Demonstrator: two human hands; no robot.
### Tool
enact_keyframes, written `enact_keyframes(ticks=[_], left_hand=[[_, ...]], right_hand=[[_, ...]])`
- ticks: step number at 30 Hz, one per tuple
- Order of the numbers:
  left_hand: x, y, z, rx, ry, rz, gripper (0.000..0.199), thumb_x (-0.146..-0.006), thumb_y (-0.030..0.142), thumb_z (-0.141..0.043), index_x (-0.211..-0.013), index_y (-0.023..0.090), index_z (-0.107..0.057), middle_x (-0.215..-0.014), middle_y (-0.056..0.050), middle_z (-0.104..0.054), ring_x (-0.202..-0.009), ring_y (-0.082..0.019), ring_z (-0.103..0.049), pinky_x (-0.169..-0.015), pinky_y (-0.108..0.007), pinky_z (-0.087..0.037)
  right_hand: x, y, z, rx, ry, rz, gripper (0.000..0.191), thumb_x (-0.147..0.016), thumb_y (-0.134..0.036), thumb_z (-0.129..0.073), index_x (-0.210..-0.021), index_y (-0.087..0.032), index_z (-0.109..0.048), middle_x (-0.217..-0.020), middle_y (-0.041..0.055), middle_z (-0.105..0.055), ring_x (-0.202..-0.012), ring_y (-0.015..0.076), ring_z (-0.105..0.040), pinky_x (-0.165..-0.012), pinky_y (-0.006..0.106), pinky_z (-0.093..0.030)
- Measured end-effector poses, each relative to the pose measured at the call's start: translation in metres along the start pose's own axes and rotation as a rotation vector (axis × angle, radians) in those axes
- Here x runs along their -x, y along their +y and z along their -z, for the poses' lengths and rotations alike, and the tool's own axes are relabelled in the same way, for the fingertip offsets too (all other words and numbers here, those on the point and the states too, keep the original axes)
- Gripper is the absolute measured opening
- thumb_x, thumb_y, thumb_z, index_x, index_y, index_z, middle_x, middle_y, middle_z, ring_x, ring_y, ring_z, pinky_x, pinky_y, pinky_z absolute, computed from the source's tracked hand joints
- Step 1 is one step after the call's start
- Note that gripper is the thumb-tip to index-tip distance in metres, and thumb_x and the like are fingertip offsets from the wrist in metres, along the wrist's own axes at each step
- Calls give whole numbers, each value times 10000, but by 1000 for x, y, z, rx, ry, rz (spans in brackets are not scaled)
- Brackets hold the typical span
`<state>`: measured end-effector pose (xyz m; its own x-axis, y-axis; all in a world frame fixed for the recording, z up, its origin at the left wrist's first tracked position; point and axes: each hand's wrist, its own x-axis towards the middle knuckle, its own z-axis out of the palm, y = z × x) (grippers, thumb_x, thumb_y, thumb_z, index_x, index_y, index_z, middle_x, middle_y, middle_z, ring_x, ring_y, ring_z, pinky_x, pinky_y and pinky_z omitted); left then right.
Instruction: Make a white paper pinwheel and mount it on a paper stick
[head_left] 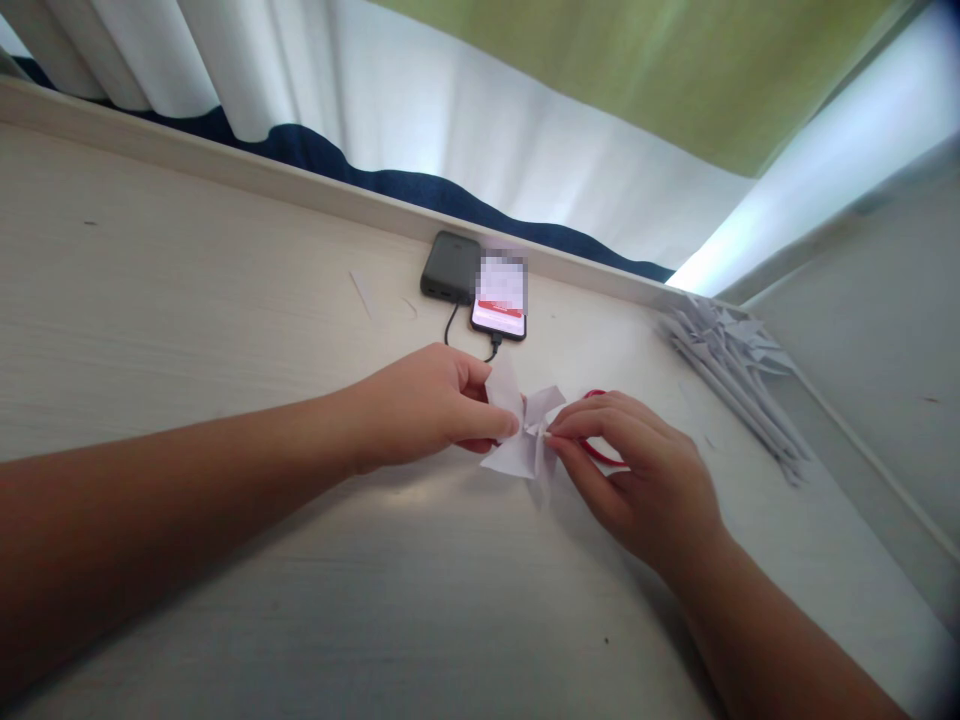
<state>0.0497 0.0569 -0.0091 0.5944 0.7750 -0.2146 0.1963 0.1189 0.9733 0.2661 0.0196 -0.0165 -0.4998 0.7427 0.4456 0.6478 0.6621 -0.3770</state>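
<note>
Pointed paper piece: a white, folded sheet with several sharp blades (514, 461), held between both hands over the middle of the bench (337, 610), just on the near side of the phone.
Left hand: its fingers pinch a blade from the left, thumb on top; the left hand (442, 410) probably steadies the sheet this way.
Right hand: thumb and forefinger of the right hand (649, 465) meet at the paper's centre, a grip that seems meant for fine control of the folds.
Phone and supply: a black-framed phone (498, 300) lies screen up beside a dark grey, rounded power bank (450, 262), joined to a black cable (449, 326), presumably placed far off to stay readable without crowding the hands.
Paper bundle: white rolled stems with spiky paper tops (731, 365) lie together at the far right, apparently kept out of the working space.
Red loop: a curved red handle (604, 458), perhaps of scissors, is mostly covered by the right hand.
Hard to see: the paper's centre is masked by fingertips, the cable's near bend by the left hand, and the phone's upper screen is pixelated.
</note>
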Motion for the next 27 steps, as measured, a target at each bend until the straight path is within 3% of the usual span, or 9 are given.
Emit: enact_keyframes(ticks=[12, 27], left_hand=[[1, -2, 0, -44, 24, -34, 100, -729, 210, -579, -759, 181, -669, -719, -11, -684, -671, -149, -632, -613, -255, -491], [2, -5, -2, -179, 66, -42, 203, -743, 346, -600, -783, 174, -699, -746, -29, -705, -725, -199, -659, -652, -304, -508]], right_hand=[[0, -1, 0, -18, 15, -39, 72, -800, -120, -597, -831, -183, -611, -838, 45, -643, -812, 181, -590, -825, 371, -473], [-1, -5, 2, -10, 24, 9, 93, -781, -105, -608, -832, -182, -596, -840, 42, -647, -818, 181, -588, -863, 382, -465]])
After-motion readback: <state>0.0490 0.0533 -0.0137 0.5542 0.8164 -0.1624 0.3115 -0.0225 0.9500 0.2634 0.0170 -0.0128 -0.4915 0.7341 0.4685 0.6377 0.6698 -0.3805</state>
